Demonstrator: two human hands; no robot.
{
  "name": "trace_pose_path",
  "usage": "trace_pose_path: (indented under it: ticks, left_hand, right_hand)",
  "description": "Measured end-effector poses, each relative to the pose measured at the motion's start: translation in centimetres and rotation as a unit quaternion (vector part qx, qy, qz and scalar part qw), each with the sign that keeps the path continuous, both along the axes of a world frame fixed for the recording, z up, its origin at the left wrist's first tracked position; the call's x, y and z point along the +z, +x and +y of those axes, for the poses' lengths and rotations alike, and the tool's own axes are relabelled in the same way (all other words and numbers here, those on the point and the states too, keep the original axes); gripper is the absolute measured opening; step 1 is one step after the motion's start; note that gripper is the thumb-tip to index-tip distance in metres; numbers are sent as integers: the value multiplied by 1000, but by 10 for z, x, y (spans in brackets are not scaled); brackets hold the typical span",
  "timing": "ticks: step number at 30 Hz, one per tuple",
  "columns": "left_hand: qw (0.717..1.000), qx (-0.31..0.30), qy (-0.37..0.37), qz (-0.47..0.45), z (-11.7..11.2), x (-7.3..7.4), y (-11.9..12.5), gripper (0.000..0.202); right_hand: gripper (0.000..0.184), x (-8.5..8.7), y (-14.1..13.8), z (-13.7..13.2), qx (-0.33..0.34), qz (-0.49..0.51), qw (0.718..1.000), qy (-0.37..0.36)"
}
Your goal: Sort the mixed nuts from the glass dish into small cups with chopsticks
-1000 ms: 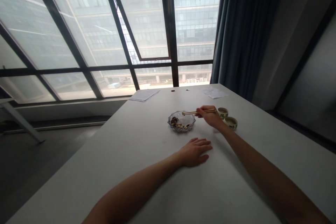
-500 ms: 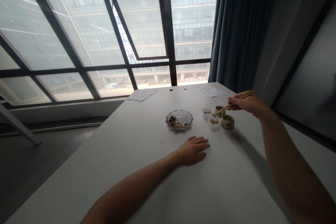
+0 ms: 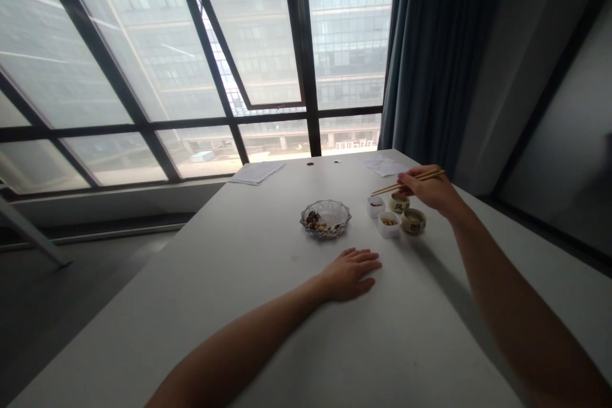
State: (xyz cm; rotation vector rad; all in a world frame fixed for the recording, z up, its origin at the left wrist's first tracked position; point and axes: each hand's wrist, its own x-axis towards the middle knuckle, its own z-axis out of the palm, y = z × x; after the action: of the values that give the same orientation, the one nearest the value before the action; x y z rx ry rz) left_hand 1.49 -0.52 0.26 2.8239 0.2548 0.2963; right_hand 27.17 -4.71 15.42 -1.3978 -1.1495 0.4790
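Observation:
My right hand (image 3: 425, 186) is closed around a pair of chopsticks (image 3: 389, 189), held above the small containers with the tips pointing left over a white plastic cup (image 3: 376, 206) with dark bits inside. Nearer to me stands another white plastic cup (image 3: 389, 225) holding yellowish-brown pieces. Two ceramic cups with dark characters, one farther cup (image 3: 398, 204) and one nearer cup (image 3: 414, 222), sit just right of them. Flat on the table, fingers spread, lies my left hand (image 3: 352, 275). Beyond it is a scalloped glass bowl (image 3: 326, 234) with nuts and dark brown pieces.
All of this stands on a white table (image 3: 268, 325). Paper sheets lie at its far left (image 3: 258, 173) and far right (image 3: 384, 166). Two small dark spots mark the far edge. Windows and a dark blue curtain (image 3: 435, 64) rise behind.
My right hand has moved left with the chopsticks. Their tips have shifted from over the nearer white cup to over the farther one. My left hand stays put.

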Motion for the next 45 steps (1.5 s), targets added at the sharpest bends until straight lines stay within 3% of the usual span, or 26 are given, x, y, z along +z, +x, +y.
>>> trace_pose_path:
  ticks: [8,13,18,33,45]
  left_hand:
    - [1000,3,8,-6,0,0,0,47]
    - [1000,1,10,-9,-1,-2,2,48]
    - [1000,3,16,-9,-2,-1,2,47]
    - [1000,1,20,-8,-1,0,2,48]
    - [1000,4,12,-3,-2,0,1,49]
  right_hand:
    - [30,-44,-67,35,168,-75,982,37]
    - [28,-78,-88,52,193,-91,977,17]
    - [28,-97,-89,62,208,-87,974,20]
    - [43,-111,-93,70,173,34,984,30]
    - [42,-87,-67,63,151,-10,988,15]
